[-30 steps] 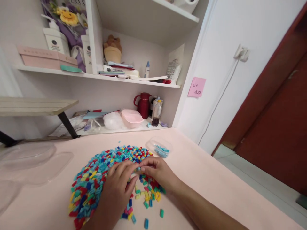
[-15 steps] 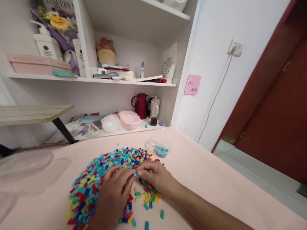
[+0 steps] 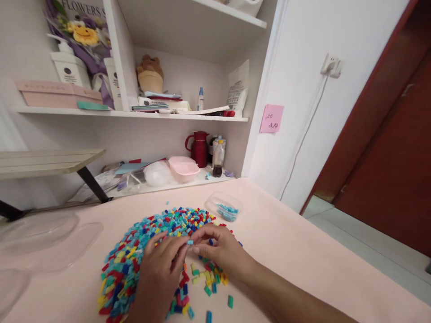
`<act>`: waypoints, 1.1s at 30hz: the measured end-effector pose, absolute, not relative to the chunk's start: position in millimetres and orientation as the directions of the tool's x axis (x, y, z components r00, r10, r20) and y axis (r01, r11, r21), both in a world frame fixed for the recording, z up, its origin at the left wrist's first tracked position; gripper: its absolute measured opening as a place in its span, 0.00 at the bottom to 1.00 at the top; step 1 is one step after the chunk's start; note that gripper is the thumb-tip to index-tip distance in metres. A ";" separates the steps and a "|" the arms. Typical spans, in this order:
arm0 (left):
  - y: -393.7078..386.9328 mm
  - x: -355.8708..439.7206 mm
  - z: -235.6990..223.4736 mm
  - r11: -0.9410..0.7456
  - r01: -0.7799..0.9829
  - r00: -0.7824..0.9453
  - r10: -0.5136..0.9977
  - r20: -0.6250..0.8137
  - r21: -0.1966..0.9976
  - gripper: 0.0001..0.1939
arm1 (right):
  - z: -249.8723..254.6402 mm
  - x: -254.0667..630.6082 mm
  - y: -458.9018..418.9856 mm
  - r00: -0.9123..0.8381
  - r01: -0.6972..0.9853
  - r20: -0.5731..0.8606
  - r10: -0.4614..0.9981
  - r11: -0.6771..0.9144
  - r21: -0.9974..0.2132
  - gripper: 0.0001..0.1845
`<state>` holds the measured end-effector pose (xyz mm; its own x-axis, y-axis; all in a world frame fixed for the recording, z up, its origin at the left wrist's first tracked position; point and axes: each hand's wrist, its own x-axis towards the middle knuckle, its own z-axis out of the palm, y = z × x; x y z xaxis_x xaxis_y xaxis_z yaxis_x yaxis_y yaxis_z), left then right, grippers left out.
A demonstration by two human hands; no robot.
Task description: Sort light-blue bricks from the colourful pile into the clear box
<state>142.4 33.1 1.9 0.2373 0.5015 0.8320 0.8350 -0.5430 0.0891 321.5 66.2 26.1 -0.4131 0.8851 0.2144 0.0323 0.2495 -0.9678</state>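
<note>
Over a wide heap of small coloured building bricks [image 3: 126,264], my two hands are close together. A light blue brick [image 3: 190,242] is pinched between the thumb and fingers of my left hand [image 3: 161,260]. My right hand [image 3: 218,246] is beside it, thumb and index finger curved with a small gap between them and the fingertips near the brick. I see nothing in the right hand's grasp. Behind the heap, a clear plastic container [image 3: 224,206] holds several blue bricks. Loose green, yellow and blue bricks [image 3: 208,290] are scattered in front of my right hand.
Clear plastic lids or trays [image 3: 72,246] lie on the pink tabletop [image 3: 303,269] at left. A small wooden stand [image 3: 50,161] rises behind them. Along the back are a pink bowl [image 3: 183,169], a red jug [image 3: 199,150] and a bottle [image 3: 218,159], below white shelves [image 3: 188,117].
My right thumb and index finger have parted from the light blue brick, which stays in my left fingertips and now shows more plainly. The whole view has shifted slightly.
</note>
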 end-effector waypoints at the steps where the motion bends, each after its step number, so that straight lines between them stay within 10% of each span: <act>1: 33.1 142.4 2.0 -0.547 0.832 0.242 0.504 0.829 0.089 0.07 | 25.7 321.0 66.1 -0.406 0.033 0.216 0.888 0.250 -0.968 0.09; 33: 31.0 147.1 5.2 -0.551 0.832 0.248 0.470 0.847 0.062 0.05 | 26.7 320.0 63.6 -0.322 0.137 0.320 0.891 0.379 -0.915 0.04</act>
<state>147.1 31.0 5.2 0.2479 0.4697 0.8473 0.8323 -0.5508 0.0618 320.0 63.6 26.7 -0.3220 0.8909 0.3203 0.1371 0.3786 -0.9153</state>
